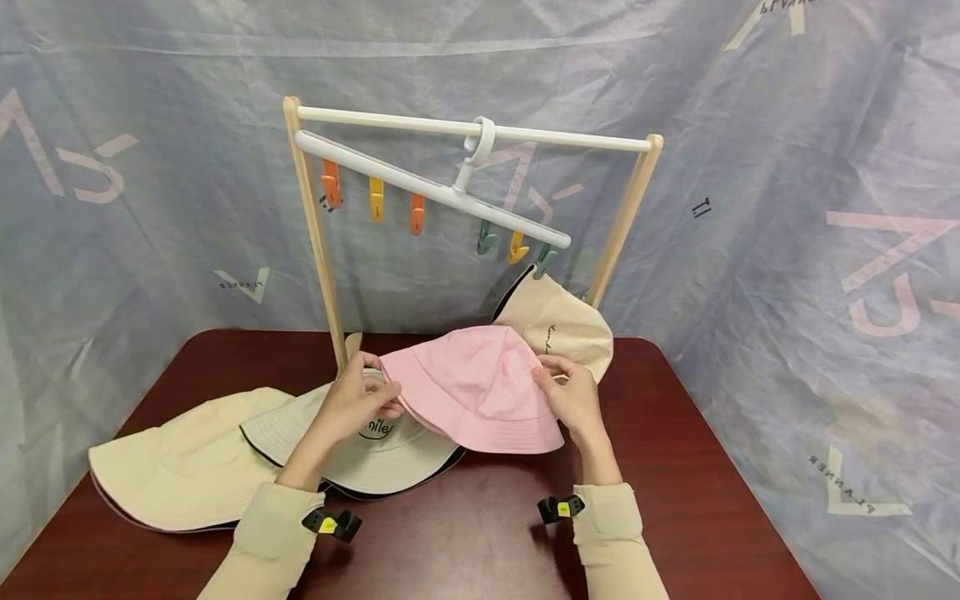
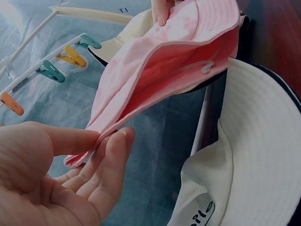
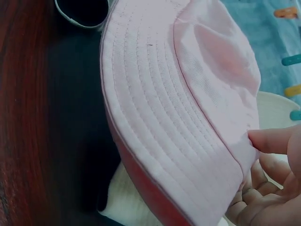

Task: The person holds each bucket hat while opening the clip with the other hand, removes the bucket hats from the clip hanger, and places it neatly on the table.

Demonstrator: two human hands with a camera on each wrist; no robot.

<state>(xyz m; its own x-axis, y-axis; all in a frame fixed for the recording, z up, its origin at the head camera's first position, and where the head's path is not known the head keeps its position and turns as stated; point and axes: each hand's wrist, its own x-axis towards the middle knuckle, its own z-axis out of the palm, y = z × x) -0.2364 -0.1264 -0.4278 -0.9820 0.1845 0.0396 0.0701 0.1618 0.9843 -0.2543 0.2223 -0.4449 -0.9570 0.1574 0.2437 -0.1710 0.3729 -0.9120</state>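
A pink bucket hat (image 1: 480,383) is held up between both hands above the table. My left hand (image 1: 356,395) pinches the left end of its brim between thumb and fingers; in the left wrist view the folded pink edge shows there. My right hand (image 1: 572,395) pinches the hat's right side near the crown seam, as the right wrist view shows. Behind it, a cream bucket hat (image 1: 581,325) with dark script hangs from a green clip (image 1: 544,262) at the right end of a white clip hanger (image 1: 427,187).
A wooden rack (image 1: 313,242) with a white top rod (image 1: 390,121) carries the hanger, which slopes down to the right. Several orange, yellow and green clips hang along it. Left on the dark red table (image 1: 450,542) lie a pale "smile" hat (image 1: 405,462) and a cream hat (image 1: 187,458).
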